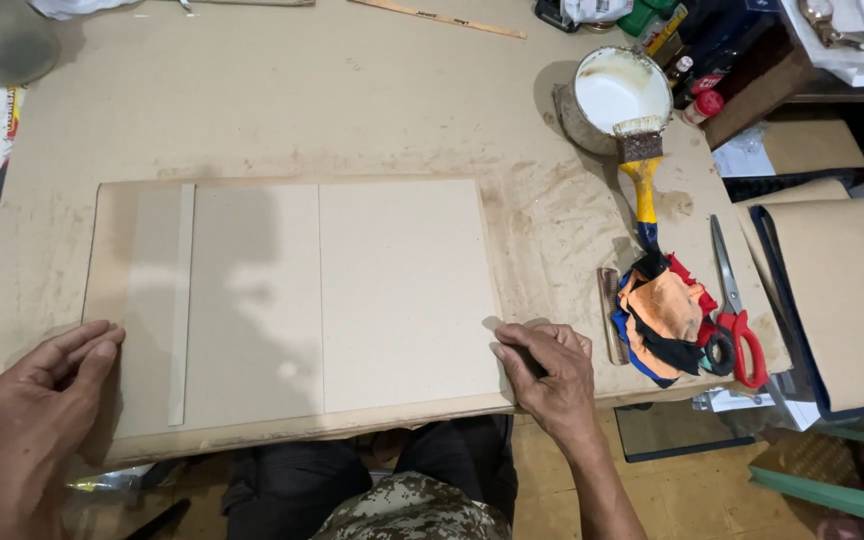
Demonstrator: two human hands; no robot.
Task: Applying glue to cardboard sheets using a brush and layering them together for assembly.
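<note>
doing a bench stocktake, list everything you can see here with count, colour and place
board panels: two, pale grey-tan, side by side on a brown sheet
thin strip: one, pale, left of the panels
glue pot: one, white inside, upper right
brush: one, yellow handle, resting on the pot
rag: one, orange, blue and black, right of the panels
scissors: one, red handles, beside the rag
ruler: one, wooden, top edge
left hand: on the sheet's left edge
right hand: on the right panel's lower corner
</note>
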